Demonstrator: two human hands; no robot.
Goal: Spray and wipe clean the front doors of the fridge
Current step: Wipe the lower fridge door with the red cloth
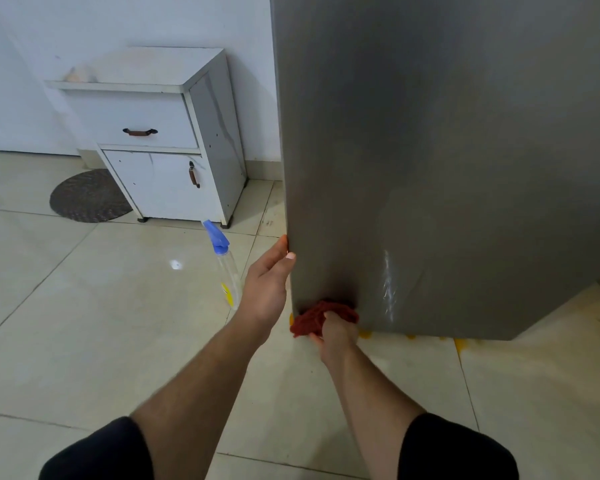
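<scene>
Grey metal fills the right half of the head view: the fridge door [447, 168], seen from above, its lower edge just above the pale tiled floor [84, 323]. The left hand [265, 285] grips the door's left edge low down, with the thumb tip on the front face and the other fingers curled round the edge out of sight. The right hand [335, 336] clutches a bunched red cloth [312, 318], fingers closed round it, and presses it against the bottom left corner of the door. To the right of the cloth, shiny wet streaks [388, 289] run down the front face. The spray bottle [227, 271], clear with a blue trigger head and a yellow label, stands on the floor just left of the left hand, held by neither hand. Small yellow patches [459, 342] show on the floor along the door's lower edge. Further back, a white cabinet [160, 161] with a drawer and a small door, both with brown handles, stands against the white wall [118, 19], well apart from the bottle. A round dark mat [84, 199] lies on the tiles beside the cabinet, partly behind it. Both forearms are bare, with dark sleeves at the elbows
</scene>
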